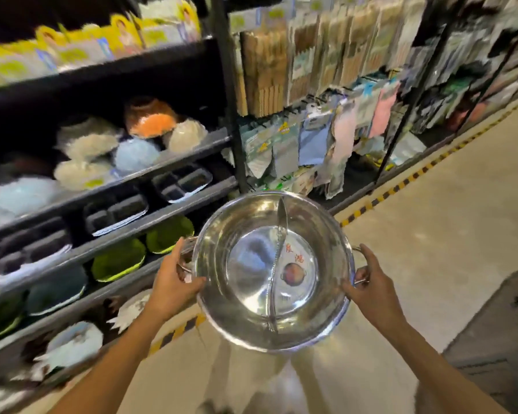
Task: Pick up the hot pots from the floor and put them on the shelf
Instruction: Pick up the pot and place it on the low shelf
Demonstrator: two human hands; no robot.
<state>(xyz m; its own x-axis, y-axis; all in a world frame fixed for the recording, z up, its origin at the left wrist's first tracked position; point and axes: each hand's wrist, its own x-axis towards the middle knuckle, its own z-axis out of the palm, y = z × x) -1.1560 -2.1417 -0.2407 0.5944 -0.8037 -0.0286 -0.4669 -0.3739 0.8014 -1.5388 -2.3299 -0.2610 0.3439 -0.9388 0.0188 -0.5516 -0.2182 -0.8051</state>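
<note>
Gripping the side handles, the left hand [174,282] and right hand [368,285] hold a shiny steel hot pot [272,270] between them, level and well above the pale floor [449,222]. A wavy divider [277,264] splits its bowl in two. Left of the left hand stands the dark shelf [150,216], its tiers carrying green bowls [118,259] and black trays [115,210], with hanging packets [311,85] beyond the pot.

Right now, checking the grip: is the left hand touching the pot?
Touching. The head view shows the left hand wrapped over the steel pot at its rim and side handle.
</note>
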